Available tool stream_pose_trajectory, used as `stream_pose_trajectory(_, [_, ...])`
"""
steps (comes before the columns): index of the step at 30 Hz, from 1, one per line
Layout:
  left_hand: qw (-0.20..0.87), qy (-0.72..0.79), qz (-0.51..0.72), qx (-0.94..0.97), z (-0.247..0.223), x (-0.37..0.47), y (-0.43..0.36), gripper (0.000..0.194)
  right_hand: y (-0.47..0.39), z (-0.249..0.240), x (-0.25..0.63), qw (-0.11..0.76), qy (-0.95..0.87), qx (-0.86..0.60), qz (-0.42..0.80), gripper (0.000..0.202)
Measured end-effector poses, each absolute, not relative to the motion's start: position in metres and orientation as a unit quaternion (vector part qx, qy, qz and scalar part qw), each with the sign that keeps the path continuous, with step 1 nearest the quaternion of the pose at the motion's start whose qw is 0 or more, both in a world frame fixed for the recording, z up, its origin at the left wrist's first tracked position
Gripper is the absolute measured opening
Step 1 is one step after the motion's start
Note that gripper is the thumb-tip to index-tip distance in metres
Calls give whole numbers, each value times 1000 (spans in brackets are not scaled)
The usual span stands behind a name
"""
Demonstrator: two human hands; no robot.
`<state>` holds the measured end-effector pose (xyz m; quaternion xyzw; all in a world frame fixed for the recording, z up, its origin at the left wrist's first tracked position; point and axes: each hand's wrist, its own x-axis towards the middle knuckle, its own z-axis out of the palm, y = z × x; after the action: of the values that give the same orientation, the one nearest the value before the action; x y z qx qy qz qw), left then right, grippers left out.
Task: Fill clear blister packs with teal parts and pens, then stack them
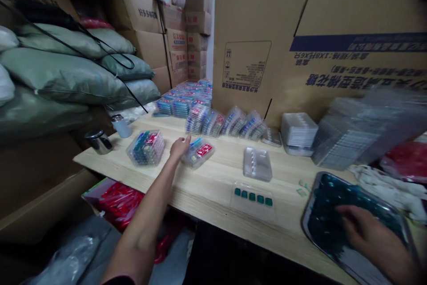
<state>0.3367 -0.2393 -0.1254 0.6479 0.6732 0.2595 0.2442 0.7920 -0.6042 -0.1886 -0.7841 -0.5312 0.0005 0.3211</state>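
At the middle left of the table my left hand [180,147] is closed on the near-left edge of a clear plastic case [200,155], thumb uppermost. Red and blue items show inside that case. Over on the right, my right hand [370,236] reaches into a metal tray [320,182] of dark green glossy pieces [328,200]; motion blurs its fingers, so any held piece is hidden. Between the hands lies a clear plastic tray [253,207] with a row of several green square pieces [252,197]. Behind it sits another clear tray [257,163].
Stacked filled cases [147,148] stand left, near a steel cup [99,141] and blue bottle [121,126]. More case stacks [213,123] line the back. Clear trays [347,134] are piled right, before a large cardboard sheet [253,31]. A box of red packets [120,202] is below the table edge.
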Motion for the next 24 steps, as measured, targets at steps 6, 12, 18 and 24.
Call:
stream_pose_trajectory(6, [354,564,215,714,-132,328,-243,63,-540,-165,668,323,-653,-678,98,23])
stream_pose_trajectory(12, [462,400,122,782,-130,327,-266,51,-488,-153,578,317,-694,-623,172,23])
stream_pose_trajectory(18, [319,494,341,734,-133,315,-306,52,-441,-151,535,245,-627,-713,196,35])
stream_pose_trajectory(24, [343,426,297,783,-165,282,-362,117,-409,-147,520,162,-607,-757,179,28])
